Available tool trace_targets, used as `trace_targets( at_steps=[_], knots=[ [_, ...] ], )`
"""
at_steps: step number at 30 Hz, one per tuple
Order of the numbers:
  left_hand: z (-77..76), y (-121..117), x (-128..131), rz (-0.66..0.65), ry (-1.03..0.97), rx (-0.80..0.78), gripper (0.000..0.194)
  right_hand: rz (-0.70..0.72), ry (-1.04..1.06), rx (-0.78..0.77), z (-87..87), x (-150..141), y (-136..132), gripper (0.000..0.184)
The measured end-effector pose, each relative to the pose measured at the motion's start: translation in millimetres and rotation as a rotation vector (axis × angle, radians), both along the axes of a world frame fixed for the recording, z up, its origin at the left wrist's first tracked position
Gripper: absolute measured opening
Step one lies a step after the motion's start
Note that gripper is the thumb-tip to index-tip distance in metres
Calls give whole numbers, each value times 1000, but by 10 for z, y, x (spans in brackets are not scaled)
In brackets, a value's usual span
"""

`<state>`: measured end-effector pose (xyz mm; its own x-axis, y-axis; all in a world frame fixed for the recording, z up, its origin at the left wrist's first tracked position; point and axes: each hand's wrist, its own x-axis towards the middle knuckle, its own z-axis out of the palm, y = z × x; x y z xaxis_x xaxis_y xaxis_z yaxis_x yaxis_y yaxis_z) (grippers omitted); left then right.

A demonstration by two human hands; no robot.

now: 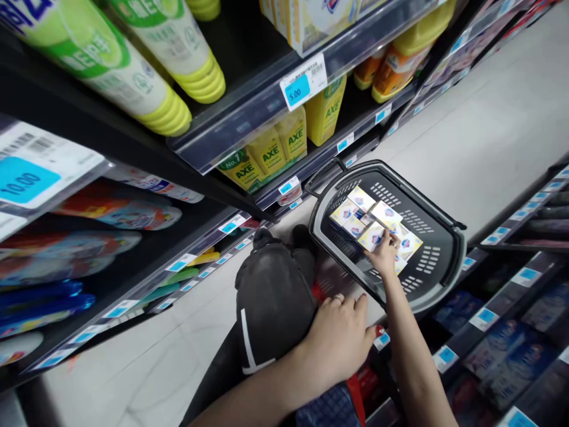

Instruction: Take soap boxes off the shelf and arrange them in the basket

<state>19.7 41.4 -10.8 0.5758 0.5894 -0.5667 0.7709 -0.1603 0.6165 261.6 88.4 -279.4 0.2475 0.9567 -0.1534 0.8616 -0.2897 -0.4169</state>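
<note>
In slotted basket [418, 222]; hand [384, 254] on rectangular box [370, 238]

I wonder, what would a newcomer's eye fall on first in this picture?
Probably the dark basket on the aisle floor, holding pale boxes, with the right hand touching one. Next, the left hand in the lower foreground, beside a dark-clad leg. Large green-and-yellow bottles stand out at upper left.
</note>
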Motion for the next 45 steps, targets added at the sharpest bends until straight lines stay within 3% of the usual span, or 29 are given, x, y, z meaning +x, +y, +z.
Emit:
trace_targets(
  at_steps=[8, 35, 38, 41, 43, 45],
  knots=[
    [-9, -8, 0, -27, 27, 16, 52, -99, -23, -56, 62, -47, 52, 101],
    [-2, -25, 17, -63, 70, -7, 53, -93, 4, 1, -44, -40, 34, 110],
    [-6, -43, 57, -43, 76, 19, 53, -93, 42, 22, 84, -124, -44, 116],
    [-98, -43, 129, -52, 82, -20, 55, -202, 91, 93, 369, -238, -80, 111],
    [-265, -36, 173, -101, 91, -97, 57, -268, 124, 179, 696, -325, 14, 104],
    [-508, -50, 207, -122, 61, -113, 56, -229, 206, 281, 1186, -455, 234, 84]
  ],
)
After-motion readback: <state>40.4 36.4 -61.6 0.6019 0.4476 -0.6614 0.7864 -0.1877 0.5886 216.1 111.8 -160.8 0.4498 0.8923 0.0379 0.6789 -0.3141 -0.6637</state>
